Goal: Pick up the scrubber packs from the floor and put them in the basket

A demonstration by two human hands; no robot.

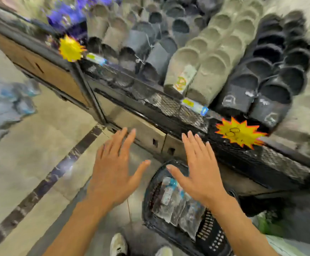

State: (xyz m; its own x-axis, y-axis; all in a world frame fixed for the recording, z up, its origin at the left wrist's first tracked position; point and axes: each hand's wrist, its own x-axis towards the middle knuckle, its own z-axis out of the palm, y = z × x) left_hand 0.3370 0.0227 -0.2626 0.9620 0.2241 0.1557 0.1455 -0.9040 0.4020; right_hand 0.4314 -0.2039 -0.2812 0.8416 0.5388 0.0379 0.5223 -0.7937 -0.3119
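Both hands are seen held out flat, palms down, with nothing gripped in either. The left hand (113, 174) is spread over bare floor (30, 163), fingers straight and slightly fanned, thumb angled toward the right. The right hand (198, 174) is held above the black basket (213, 235), its fingers straight and close together and its thumb stretched over the basket's far rim; whether the rim is touched cannot be told.

Several scrubber packs (176, 207) are seen lying inside the basket, under and just behind the right palm, overlapped, with their long sides running roughly from the far rim toward the person. A blurred cluster of bluish packs (8, 106) is made out on the floor at far left, well apart from both hands; that these are scrubber packs is only judged. The left hand is the nearer to that cluster, so the next reach is expected to be made leftward and away from the basket.

A shelf of slippers (215, 58) with yellow price stars (240, 133) is seen beyond the hands, and a shoe (118, 244) at the bottom edge
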